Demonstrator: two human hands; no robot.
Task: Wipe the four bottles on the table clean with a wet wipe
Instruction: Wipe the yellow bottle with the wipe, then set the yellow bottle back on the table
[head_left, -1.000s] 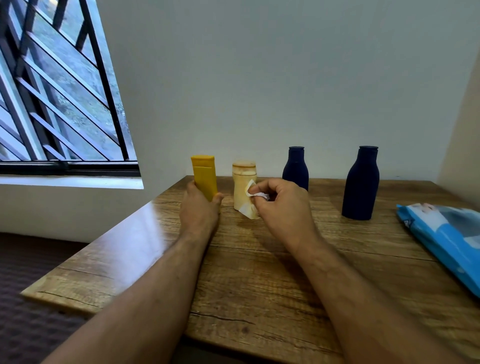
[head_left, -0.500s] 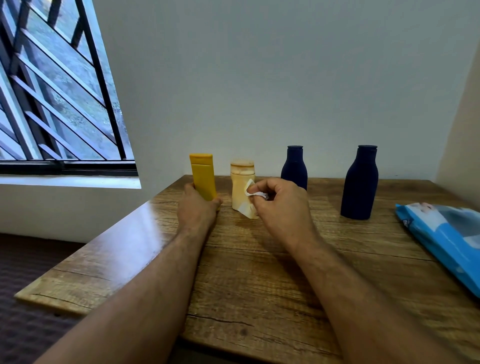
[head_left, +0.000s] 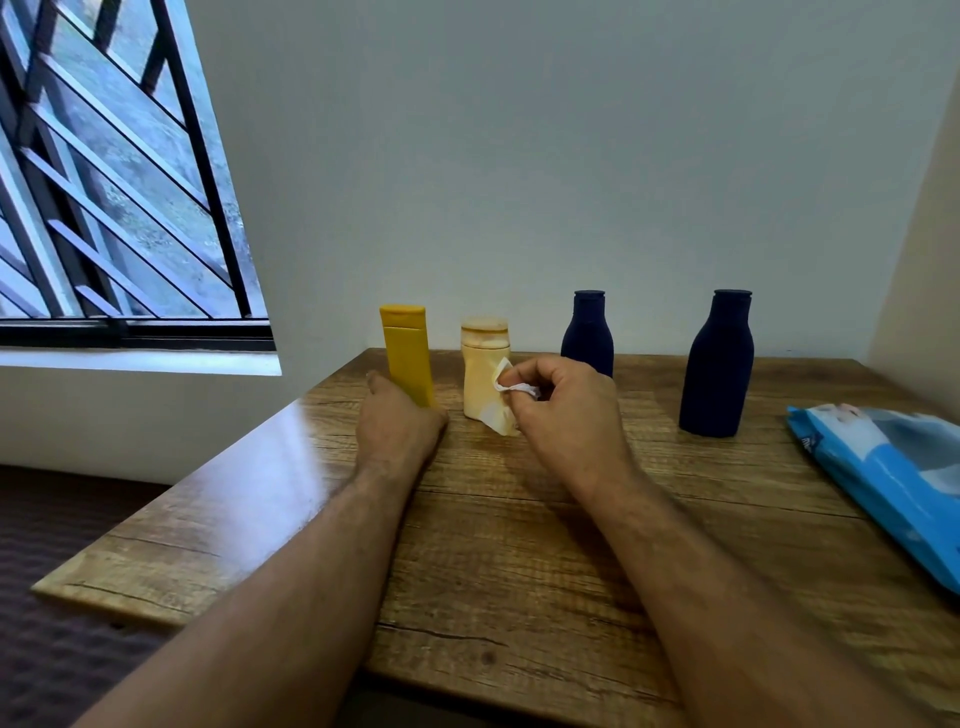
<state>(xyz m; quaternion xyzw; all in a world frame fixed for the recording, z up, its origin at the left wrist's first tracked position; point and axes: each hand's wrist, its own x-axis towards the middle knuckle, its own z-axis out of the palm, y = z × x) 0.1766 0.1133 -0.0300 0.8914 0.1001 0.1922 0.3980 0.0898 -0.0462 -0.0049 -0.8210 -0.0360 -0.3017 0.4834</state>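
Note:
A row of bottles stands upright near the far edge of the wooden table: a yellow bottle, a cream bottle, a small dark blue bottle and a taller dark blue bottle. My left hand wraps the base of the yellow bottle, which stands on the table. My right hand pinches a crumpled white wet wipe just in front of the cream bottle's right side; the wipe hangs against that bottle.
A blue pack of wet wipes lies at the table's right edge. A wall runs close behind the bottles and another on the right. A barred window is at the left, with the table's left edge dropping to the floor.
Both hands stay almost where they were. The view has shifted slightly; the yellow bottle stays upright in my left hand and the wipe stays by the cream bottle.

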